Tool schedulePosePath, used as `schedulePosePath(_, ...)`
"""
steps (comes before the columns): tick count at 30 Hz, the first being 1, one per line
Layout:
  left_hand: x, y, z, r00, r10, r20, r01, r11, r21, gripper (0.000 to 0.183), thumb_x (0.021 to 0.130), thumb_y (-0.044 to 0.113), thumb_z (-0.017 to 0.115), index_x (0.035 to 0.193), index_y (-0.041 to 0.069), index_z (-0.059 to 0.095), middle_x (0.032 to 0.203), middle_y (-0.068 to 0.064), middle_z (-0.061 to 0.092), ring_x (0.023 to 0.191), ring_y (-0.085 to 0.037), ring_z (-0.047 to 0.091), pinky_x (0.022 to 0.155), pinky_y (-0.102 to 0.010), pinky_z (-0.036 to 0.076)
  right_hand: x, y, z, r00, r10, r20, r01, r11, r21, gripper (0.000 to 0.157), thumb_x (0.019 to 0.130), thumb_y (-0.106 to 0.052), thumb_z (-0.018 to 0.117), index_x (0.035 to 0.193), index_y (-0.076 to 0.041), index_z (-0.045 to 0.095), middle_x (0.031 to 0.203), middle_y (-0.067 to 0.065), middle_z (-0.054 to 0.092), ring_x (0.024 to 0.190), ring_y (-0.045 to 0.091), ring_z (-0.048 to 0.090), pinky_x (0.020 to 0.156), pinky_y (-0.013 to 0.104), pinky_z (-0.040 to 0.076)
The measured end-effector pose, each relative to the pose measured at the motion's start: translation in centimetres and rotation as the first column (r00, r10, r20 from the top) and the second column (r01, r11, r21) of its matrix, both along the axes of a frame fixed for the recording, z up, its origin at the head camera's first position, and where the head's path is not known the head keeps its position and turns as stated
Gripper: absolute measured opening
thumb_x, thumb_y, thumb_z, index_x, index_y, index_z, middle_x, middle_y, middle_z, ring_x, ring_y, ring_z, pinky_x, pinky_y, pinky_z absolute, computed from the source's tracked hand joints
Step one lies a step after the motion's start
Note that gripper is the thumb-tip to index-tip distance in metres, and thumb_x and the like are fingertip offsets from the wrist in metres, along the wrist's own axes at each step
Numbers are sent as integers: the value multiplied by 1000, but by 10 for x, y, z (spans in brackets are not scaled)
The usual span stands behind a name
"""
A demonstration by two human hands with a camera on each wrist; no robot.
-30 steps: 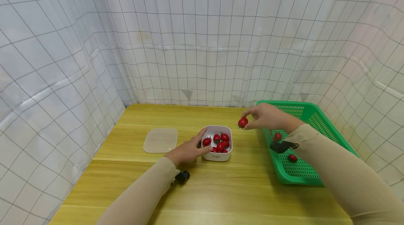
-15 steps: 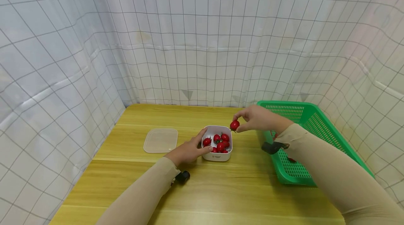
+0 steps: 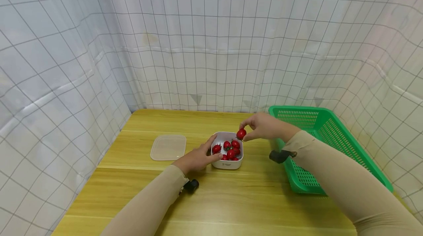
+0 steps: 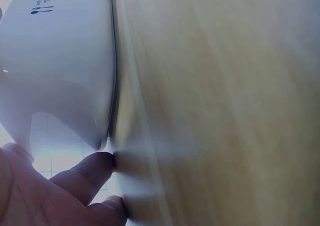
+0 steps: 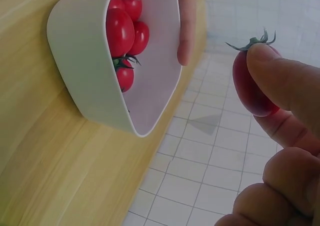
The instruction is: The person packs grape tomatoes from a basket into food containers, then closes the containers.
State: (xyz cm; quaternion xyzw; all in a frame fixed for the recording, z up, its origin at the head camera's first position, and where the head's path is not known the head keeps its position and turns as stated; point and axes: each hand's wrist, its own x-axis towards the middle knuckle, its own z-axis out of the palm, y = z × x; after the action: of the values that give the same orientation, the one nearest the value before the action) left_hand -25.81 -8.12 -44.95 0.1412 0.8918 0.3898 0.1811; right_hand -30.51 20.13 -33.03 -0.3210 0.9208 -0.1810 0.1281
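Note:
My right hand (image 3: 264, 126) pinches a cherry tomato (image 3: 241, 134) between thumb and forefinger, above the far right corner of a white square container (image 3: 227, 164). Green sepals top this tomato (image 5: 245, 83) in the right wrist view, where it is apart from the container (image 5: 75, 51). Several red cherry tomatoes (image 3: 231, 154) lie inside. At the container's left side, my left hand (image 3: 198, 158) holds it, thumb over the near rim and forefinger along the far left corner. The left wrist view has the container's outer wall (image 4: 60, 51) standing on the table.
A translucent lid (image 3: 168, 147) lies flat on the wooden table (image 3: 205, 210), left of the container. On the right stands a green slotted basket (image 3: 299, 187), partly covered by my right sleeve. White gridded curtain (image 3: 211, 63) surrounds the table's back and sides.
My right hand has moved left and slightly down with the cherry tomato, from beside the basket to over the container's corner. The left hand and container have stayed still.

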Motion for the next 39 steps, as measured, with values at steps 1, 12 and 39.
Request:
schedulePosePath(1,0,0,0,1000,0,2,0,1000,1,92,99,63,61,170,40,8,171,-12,34,153,-39,39,124,-60,33,0,-1,0,1000,0,2,0,1000,3,23,92,-32,83,112,-24,78,64,-6,44,61,14,42,57,27,33)
schedulePosePath(12,-1,-1,-1,1000,-1,9,1,1000,5,92,98,66,60,170,41,8,171,-11,33,154,-40,37,124,-62,31,1,-12,-5,1000,26,-15,-26,1000,14,22,92,-31,83,112,-24,78,63,-6,44,60,12,42,56,27,32)
schedulePosePath(39,0,-1,0,1000,-10,24,9,999,39,92,99,64,61,170,39,8,170,-11,34,152,-37,40,124,-61,32,2,-23,-8,999,28,35,-29,999,35,32,92,-29,82,123,-19,77,66,-5,47,63,13,45,57,27,36)
